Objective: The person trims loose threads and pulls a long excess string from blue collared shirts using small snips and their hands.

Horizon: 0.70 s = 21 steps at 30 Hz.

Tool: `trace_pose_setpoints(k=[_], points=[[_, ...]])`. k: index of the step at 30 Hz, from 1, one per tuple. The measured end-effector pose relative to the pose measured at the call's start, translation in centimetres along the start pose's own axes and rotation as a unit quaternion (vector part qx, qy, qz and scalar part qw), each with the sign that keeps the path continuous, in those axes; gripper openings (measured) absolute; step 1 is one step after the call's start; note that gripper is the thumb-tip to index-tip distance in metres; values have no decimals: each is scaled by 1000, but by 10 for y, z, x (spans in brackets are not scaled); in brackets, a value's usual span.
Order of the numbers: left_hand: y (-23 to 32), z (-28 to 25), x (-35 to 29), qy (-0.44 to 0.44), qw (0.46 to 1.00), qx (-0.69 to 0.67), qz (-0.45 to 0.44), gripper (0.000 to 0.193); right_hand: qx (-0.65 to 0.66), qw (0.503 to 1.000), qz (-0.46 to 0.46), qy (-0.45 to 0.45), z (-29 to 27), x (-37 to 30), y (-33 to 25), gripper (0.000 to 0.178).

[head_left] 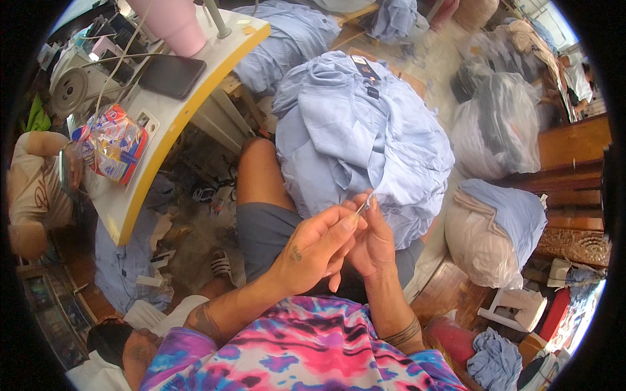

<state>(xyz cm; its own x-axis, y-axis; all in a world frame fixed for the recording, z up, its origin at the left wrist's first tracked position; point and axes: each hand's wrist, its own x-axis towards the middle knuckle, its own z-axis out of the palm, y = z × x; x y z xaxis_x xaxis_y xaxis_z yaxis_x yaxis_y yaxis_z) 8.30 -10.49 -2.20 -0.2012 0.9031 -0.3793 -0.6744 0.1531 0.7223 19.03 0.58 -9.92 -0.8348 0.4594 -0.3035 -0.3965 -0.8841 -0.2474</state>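
A heap of light blue garments (404,150) rests on and in front of my lap, with dark labels and a tag on the top one. My left hand (319,241) is closed in a pinch on a thin, pale, pointed tool (360,207), too small to name surely. Close against it, my right hand (373,244) pinches a narrow end of the light blue cloth between thumb and fingers. The tool's tip lies at this cloth, between both hands. Fingers partly hide the tool and the cloth's end.
On the left stands a yellow-edged sewing table (189,107) with a phone (173,75), a pink tumbler (173,26) and a colourful plastic packet (117,143). Bagged clothes (499,124) and a wrapped bundle (489,234) lie to the right. People sit at the left and lower left.
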Motion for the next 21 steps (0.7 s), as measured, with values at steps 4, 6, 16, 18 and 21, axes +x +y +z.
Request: trace_pose_setpoints(k=[4, 6, 16, 18, 21], points=[[-5, -5, -1, 4, 1000, 0, 5, 40, -4, 1000, -6, 10, 4, 0, 3, 18], [-6, -7, -2, 10, 1000, -7, 10, 39, -20, 1000, -11, 12, 3, 0, 4, 18], [3, -4, 5, 59, 997, 58, 2, 39, -83, 995, -50, -5, -19, 8, -5, 23], [4, -5, 8, 52, 996, 71, 1, 38, -100, 993, -56, 7, -20, 11, -8, 24], [6, -10, 4, 80, 994, 71, 2, 33, -161, 984, -66, 49, -22, 16, -1, 25]])
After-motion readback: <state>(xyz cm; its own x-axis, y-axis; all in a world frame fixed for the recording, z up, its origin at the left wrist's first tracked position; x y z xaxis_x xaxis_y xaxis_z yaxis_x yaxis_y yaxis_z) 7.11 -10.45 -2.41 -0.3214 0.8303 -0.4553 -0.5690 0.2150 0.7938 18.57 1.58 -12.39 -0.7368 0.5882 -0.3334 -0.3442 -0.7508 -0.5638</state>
